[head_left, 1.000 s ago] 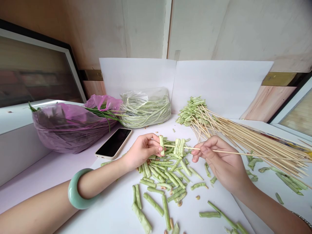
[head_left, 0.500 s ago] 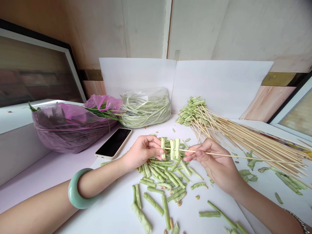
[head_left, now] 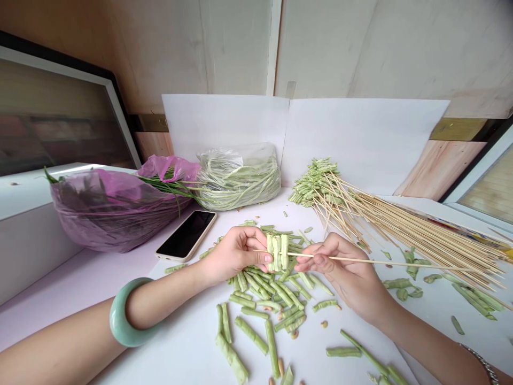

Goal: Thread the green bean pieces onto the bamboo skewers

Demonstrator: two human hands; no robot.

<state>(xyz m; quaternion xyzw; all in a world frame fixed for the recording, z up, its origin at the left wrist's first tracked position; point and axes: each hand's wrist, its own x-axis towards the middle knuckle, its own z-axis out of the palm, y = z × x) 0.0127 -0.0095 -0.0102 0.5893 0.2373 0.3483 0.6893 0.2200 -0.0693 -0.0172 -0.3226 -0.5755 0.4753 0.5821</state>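
My left hand (head_left: 246, 252), below a green bangle, pinches the bean pieces (head_left: 277, 252) threaded crosswise on a thin bamboo skewer (head_left: 385, 261). Three pieces sit side by side near the skewer's left end, whose tip shows between my left fingers. Closed around the stick just right of the beans is my right hand (head_left: 340, 267). The rest of the skewer runs out to the right past that hand. Under both hands lies a loose heap of cut green bean pieces (head_left: 256, 283) on white paper.
A pile of bean skewers (head_left: 385, 219) lies at the back right. Behind the hands stand a clear bag of long beans (head_left: 240, 179) and a purple bag of greens (head_left: 116, 214). A phone (head_left: 186, 235) lies left of the heap. Bean scraps (head_left: 475, 299) are scattered at the right.
The bean pieces have been pressed together along the skewer, closing the gap between them. The skewer's tip now sticks out on the left, and my right hand has shifted slightly left.
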